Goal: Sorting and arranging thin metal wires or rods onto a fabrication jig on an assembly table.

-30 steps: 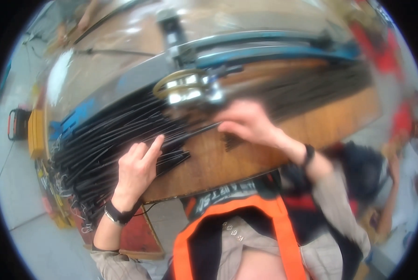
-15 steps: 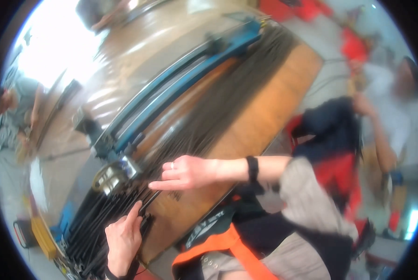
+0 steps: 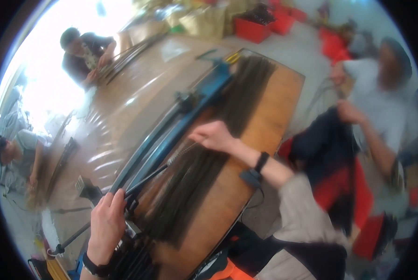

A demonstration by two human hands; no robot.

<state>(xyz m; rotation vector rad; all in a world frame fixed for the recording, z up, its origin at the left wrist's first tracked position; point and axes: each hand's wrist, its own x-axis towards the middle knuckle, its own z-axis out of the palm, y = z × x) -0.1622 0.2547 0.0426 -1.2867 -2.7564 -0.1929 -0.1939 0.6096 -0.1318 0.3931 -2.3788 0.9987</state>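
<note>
My left hand is closed around a thin black rod beside the near end of a long blue rail fixture. The rod slants up to the right, and a coiled spring shows at its upper part. At the spring's far end, my right hand is pinched, over the fixture's right side; its fingertips seem to hold the spring end, though blur softens them. A thin dark rod with a knobbed end sticks out below left of my left hand; whether it is the same rod is hidden.
Bundles of dark rods lie along the wooden table right of the fixture. More black rods sit near my left wrist. Co-workers are at the far left, another at right. Red bins stand behind.
My left hand has moved up and closed on the rod. My right hand has moved up and right along the fixture, and the spring now shows between both hands. The view has shifted.
</note>
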